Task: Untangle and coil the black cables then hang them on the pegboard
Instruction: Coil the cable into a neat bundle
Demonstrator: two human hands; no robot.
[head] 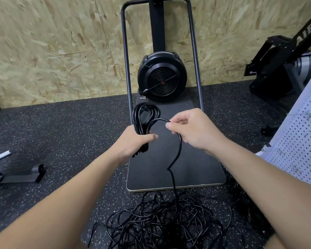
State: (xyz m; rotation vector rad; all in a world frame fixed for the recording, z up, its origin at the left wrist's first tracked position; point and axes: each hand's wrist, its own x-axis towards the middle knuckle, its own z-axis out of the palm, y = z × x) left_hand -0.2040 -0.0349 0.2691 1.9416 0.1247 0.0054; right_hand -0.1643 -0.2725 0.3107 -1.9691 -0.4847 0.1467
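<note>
My left hand (135,142) grips a bundle of black cable loops (144,115) that stands up above my fist. From the bundle one strand arcs right to my right hand (192,129), which pinches it between thumb and fingers. That strand (176,159) drops from my right hand, kinks, and runs down into a tangled pile of black cables (162,220) on the floor in front of me. A white pegboard (298,144) stands at the right edge, beside my right forearm.
A fan-wheel exercise machine (162,76) with a dark base plate (187,169) stands ahead against an OSB wall. Another black machine (284,69) is at the far right. A metal foot bar (20,175) lies on the speckled rubber floor at left.
</note>
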